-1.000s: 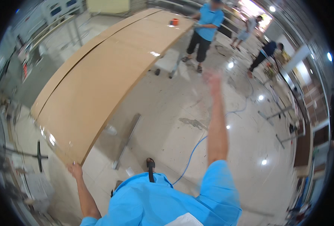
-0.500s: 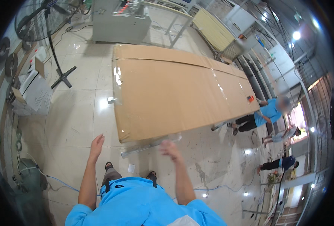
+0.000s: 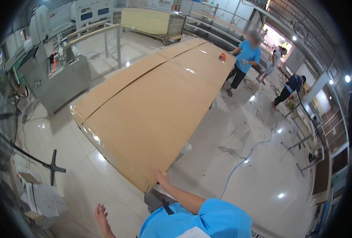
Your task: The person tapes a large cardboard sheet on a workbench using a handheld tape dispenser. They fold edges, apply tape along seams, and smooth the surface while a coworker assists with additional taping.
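Note:
A long, flat cardboard box (image 3: pixel 152 107), sealed with clear tape, stretches away from me at about waist height. My right hand (image 3: pixel 162 178) is at its near corner, thumb up against the edge and the other fingers mostly hidden behind the side. Off the box, to the lower left, my left hand (image 3: pixel 101 213) hangs in the air with fingers apart and nothing in it. On top of the far end sits an orange-red tape dispenser (image 3: pixel 222 56). A co-worker in a blue shirt (image 3: pixel 247 53) stands at that end, one hand by the box edge.
A grey machine (image 3: pixel 61 79) stands beyond the box on the left. Nearer left are a black fan stand (image 3: pixel 52 167) and an opened white carton (image 3: pixel 41 198). A blue hose (image 3: pixel 239 163) snakes over the tiled floor at right. Loaded trolley (image 3: pixel 150 22) behind; two more people farther right.
My view has swung toward the right and I am closer to the box. My right hand has come from the air onto its near corner. The left hand stays free.

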A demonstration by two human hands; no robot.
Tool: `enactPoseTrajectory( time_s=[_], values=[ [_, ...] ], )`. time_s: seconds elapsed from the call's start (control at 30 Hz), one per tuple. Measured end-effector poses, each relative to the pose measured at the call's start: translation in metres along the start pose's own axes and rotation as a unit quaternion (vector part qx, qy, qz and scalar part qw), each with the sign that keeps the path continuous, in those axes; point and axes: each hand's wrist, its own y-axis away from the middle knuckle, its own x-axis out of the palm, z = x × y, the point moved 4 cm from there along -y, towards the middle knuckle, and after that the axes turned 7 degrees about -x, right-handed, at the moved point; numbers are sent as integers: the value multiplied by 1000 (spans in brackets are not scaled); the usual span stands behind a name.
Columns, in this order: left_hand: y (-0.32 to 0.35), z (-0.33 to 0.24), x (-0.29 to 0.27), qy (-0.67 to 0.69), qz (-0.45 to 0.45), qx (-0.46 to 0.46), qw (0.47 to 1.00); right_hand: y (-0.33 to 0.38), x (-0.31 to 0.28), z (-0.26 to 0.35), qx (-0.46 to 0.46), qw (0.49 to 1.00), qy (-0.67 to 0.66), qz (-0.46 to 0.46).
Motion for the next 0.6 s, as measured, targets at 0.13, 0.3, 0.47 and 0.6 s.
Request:
enactPoseTrajectory(
  time_s=[0.13, 0.3, 0.47, 0.6],
  values=[
    [-61, -89, 66, -93, 25, 108, 989, -1, -3, 0, 1, 997, 82, 4],
    [-128, -212, 162, -429, -18, 420, 800, 1, -1, 1, -36, 997, 24, -57],
    [-186, -270, 219, -497, 56, 411, 762, 12, 1, -5, -20, 999, 0, -26],
    [-211, -280, 226, -567, 23, 340, 750, 12, 0, 4, -2, 998, -14, -54]
  ],
)
